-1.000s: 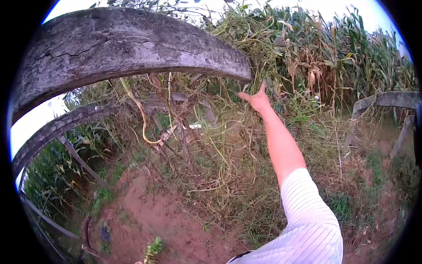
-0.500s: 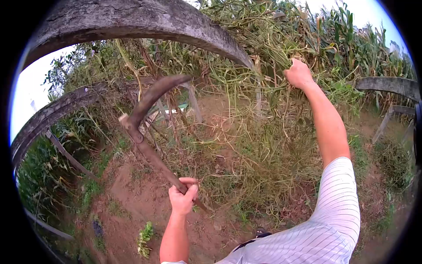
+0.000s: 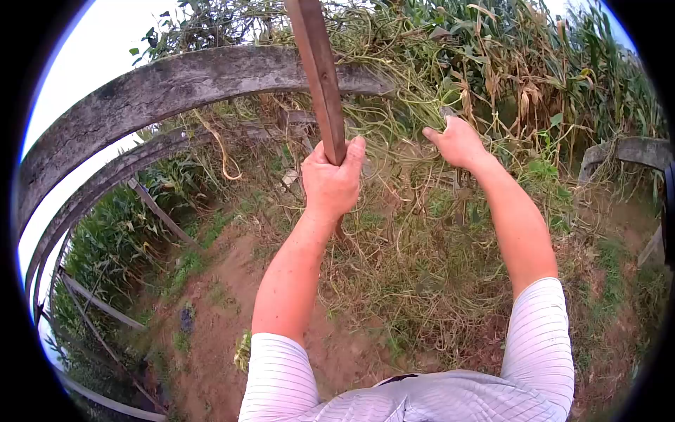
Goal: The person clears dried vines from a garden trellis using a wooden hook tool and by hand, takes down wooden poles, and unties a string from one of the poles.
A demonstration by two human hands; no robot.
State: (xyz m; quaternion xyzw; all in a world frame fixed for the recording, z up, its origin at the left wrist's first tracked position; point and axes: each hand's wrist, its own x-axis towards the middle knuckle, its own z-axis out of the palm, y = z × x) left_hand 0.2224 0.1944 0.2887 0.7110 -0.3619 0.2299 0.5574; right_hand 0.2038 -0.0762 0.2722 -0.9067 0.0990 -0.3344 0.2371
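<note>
Vines [image 3: 415,91] hang in a thick tangle near the end of the grey curved beam [image 3: 190,83], and both hands of the person are now raised toward them. The left hand [image 3: 330,179] keeps its grip closed around a brown wooden shaft [image 3: 320,74], which stands almost upright and passes in front of the beam; whether the two touch, I cannot tell. Half a second ago this hand was much lower, and the hooked top of the wood was visible; now the shaft leaves the view at the upper edge, so the hook cannot be seen. The right hand [image 3: 457,144] stays at the vines, with its thumb stretched toward the left, apart from the hand. Its fingers are partly hidden, so I cannot tell if this grip holds any stem. In my judgement, the change means that the wood is brought up to the height of the vines, and the two hands are now working close to each other. Behind, dry and green corn plants [image 3: 534,70] stand.
</note>
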